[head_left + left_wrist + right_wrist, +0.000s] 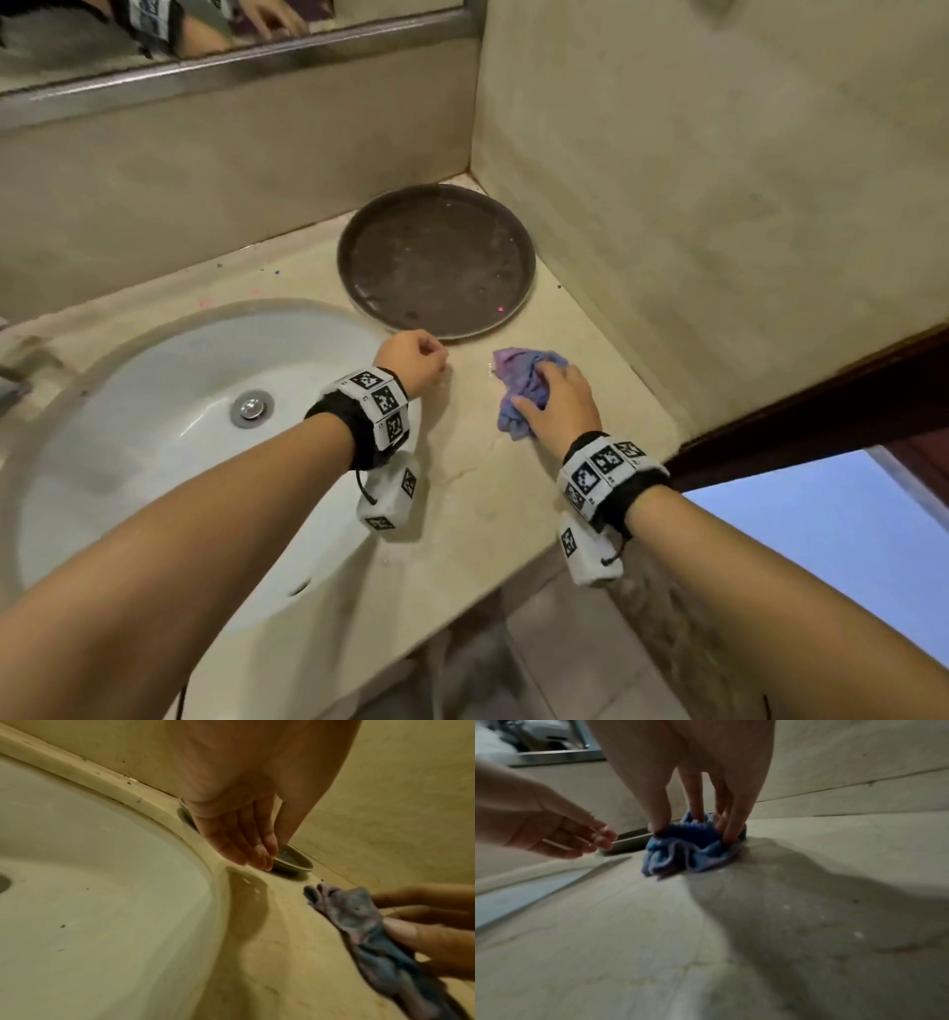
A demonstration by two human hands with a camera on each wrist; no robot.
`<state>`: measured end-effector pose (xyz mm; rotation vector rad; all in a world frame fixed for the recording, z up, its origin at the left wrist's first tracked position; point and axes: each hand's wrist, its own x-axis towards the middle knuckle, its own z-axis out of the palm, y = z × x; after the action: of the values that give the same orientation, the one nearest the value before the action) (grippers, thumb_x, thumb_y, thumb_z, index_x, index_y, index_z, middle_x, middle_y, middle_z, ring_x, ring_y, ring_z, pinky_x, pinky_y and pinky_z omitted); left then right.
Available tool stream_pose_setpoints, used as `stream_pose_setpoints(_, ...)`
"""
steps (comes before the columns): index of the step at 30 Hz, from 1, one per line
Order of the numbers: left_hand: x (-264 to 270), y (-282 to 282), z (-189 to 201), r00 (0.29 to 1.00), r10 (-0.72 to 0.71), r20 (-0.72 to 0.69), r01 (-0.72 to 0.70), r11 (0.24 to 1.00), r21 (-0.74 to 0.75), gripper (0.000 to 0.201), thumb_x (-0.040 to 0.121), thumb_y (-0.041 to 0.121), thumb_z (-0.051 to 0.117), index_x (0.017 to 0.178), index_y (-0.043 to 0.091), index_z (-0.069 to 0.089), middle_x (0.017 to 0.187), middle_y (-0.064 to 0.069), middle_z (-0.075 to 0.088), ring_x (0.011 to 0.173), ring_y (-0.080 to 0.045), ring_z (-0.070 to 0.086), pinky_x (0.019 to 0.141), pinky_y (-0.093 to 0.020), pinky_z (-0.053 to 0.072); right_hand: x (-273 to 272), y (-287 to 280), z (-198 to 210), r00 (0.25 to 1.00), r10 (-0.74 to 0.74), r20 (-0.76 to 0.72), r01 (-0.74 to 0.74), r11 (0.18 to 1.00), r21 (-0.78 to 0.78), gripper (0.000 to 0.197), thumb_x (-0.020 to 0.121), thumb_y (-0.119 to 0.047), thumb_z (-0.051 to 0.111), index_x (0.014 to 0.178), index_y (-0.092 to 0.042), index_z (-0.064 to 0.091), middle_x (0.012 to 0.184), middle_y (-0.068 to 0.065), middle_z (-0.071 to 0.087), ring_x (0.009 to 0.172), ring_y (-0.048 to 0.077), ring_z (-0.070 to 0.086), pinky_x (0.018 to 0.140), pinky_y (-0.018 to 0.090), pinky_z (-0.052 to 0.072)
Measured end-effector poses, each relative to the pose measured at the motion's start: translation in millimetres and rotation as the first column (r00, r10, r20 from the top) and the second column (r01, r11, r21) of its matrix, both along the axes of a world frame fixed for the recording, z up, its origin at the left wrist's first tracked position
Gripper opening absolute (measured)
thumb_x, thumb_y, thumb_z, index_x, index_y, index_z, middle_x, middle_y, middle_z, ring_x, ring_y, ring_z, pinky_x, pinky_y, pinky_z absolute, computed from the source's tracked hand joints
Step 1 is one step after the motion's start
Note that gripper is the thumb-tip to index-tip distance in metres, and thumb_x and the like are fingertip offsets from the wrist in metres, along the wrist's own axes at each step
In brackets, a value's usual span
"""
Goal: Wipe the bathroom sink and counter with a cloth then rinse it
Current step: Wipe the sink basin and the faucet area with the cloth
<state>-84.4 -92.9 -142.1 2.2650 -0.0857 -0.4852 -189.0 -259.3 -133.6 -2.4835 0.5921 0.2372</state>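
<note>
A crumpled blue-purple cloth (513, 377) lies on the beige counter (477, 493), right of the white sink (154, 462) and just in front of a round dark tray (436, 262). My right hand (536, 385) grips the cloth from above; in the right wrist view the thumb and fingers (729, 829) dig into the bunched cloth (680, 852). My left hand (434, 357) hovers over the counter between sink rim and tray, holding nothing. Seen from the left wrist, its relaxed fingers (246, 845) point down near the tray's rim (295, 862), with the cloth (359, 923) to the right.
The tray fills the back corner where two beige walls (719, 205) meet. A mirror (154, 31) runs above the back wall. The sink drain (251, 408) is metal; a faucet part (10, 385) shows at the far left. A dark door frame (821, 401) borders the counter's right end.
</note>
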Motion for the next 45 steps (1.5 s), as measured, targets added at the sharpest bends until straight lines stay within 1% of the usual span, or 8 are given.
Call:
stream_pose_setpoints(9, 16.9, -5.9, -3.8, 0.972, 0.236, 0.015, -0.236, 0.966, 0.103, 0.036, 0.086, 0.044, 0.054, 0.084, 0.011, 0.069, 0.083, -0.009, 0.072, 0.085, -0.024, 0.066, 0.084, -0.034, 0.053, 39.1, -12.0, -8.9, 0.957, 0.289, -0.012, -0.284, 0.929, -0.237, 0.066, 0.086, -0.019, 0.057, 0.146, -0.017, 0.027, 0.152, 0.017, 0.019, 0.140, 0.035, 0.016, 0.118, 0.038, 0.018)
stream_pose_setpoints(14, 36.2, 11.8, -15.4, 0.775, 0.574, -0.263, -0.585, 0.810, 0.042, 0.050, 0.082, 0.045, 0.061, 0.103, 0.000, 0.058, 0.093, -0.016, 0.071, 0.073, -0.026, 0.070, 0.080, -0.036, 0.057, 58.3, -36.2, -10.0, 0.927, 0.371, -0.051, -0.371, 0.894, -0.252, 0.074, 0.080, -0.017, 0.064, 0.144, -0.020, 0.028, 0.150, 0.012, 0.021, 0.135, 0.032, 0.023, 0.113, 0.033, 0.026)
stream_pose_setpoints(20, 55.0, 12.6, -15.7, 0.751, 0.584, -0.308, -0.635, 0.767, -0.092, 0.027, 0.087, 0.015, 0.057, 0.062, 0.007, 0.054, 0.071, -0.013, 0.072, 0.057, -0.021, 0.064, 0.081, -0.038, 0.057, 67.3, -42.5, -16.4, 0.947, 0.319, 0.038, -0.305, 0.931, -0.202, 0.050, 0.086, -0.043, 0.055, 0.131, -0.023, 0.047, 0.141, 0.005, 0.039, 0.124, 0.028, 0.033, 0.104, 0.035, 0.036)
stream_pose_setpoints(24, 62.3, 16.1, -15.7, 0.749, 0.565, -0.347, -0.642, 0.748, -0.167, 0.017, 0.088, 0.007, 0.052, 0.071, 0.010, 0.050, 0.112, -0.021, 0.062, 0.059, -0.014, 0.064, 0.073, -0.028, 0.057, 80.3, -41.7, -10.0, 0.946, 0.309, 0.103, -0.293, 0.945, -0.145, 0.032, 0.088, -0.019, 0.052, 0.119, -0.017, 0.057, 0.127, 0.006, 0.051, 0.118, 0.026, 0.038, 0.096, 0.031, 0.037)
stream_pose_setpoints(29, 56.4, 21.1, -19.4, 0.678, 0.656, -0.332, -0.733, 0.637, -0.239, 0.015, 0.079, 0.001, 0.048, 0.065, -0.001, 0.049, 0.088, -0.027, 0.065, 0.079, -0.039, 0.068, 0.077, -0.048, 0.057, 91.5, -40.1, 0.0, 0.965, 0.191, 0.178, -0.180, 0.980, -0.080, 0.017, 0.086, -0.008, 0.049, 0.098, -0.008, 0.060, 0.101, 0.010, 0.061, 0.104, 0.028, 0.047, 0.080, 0.032, 0.040)
stream_pose_setpoints(37, 48.1, 65.4, -7.7, 0.606, 0.765, -0.218, -0.790, 0.548, -0.274, 0.012, 0.090, -0.001, 0.044, 0.092, 0.009, 0.039, 0.107, -0.023, 0.048, 0.080, -0.034, 0.060, 0.058, -0.036, 0.058, 127.4, -38.8, 9.2, 0.913, 0.083, 0.399, -0.066, 0.996, -0.056, 0.030, 0.087, -0.005, 0.050, 0.114, -0.010, 0.061, 0.122, 0.007, 0.058, 0.118, 0.023, 0.043, 0.095, 0.027, 0.034)
stream_pose_setpoints(43, 41.2, 81.7, -15.7, 0.581, 0.782, -0.226, -0.807, 0.520, -0.279, 0.012, 0.092, 0.000, 0.045, 0.097, 0.008, 0.039, 0.104, -0.022, 0.047, 0.087, -0.035, 0.057, 0.048, -0.029, 0.057, 154.2, -49.1, -13.2, 0.903, 0.429, -0.033, -0.396, 0.799, -0.453, 0.060, 0.085, -0.019, 0.059, 0.138, -0.007, 0.036, 0.141, 0.011, 0.040, 0.132, 0.029, 0.032, 0.107, 0.038, 0.033)
stream_pose_setpoints(45, 41.9, 81.8, -19.6, 0.580, 0.777, -0.245, -0.809, 0.515, -0.284, 0.013, 0.092, 0.000, 0.045, 0.098, 0.009, 0.039, 0.106, -0.025, 0.049, 0.094, -0.040, 0.058, 0.062, -0.035, 0.057, 153.9, -52.6, -11.8, 0.905, 0.404, -0.133, -0.419, 0.788, -0.452, 0.069, 0.084, -0.015, 0.061, 0.143, -0.005, 0.026, 0.145, 0.013, 0.034, 0.136, 0.029, 0.029, 0.111, 0.035, 0.031)
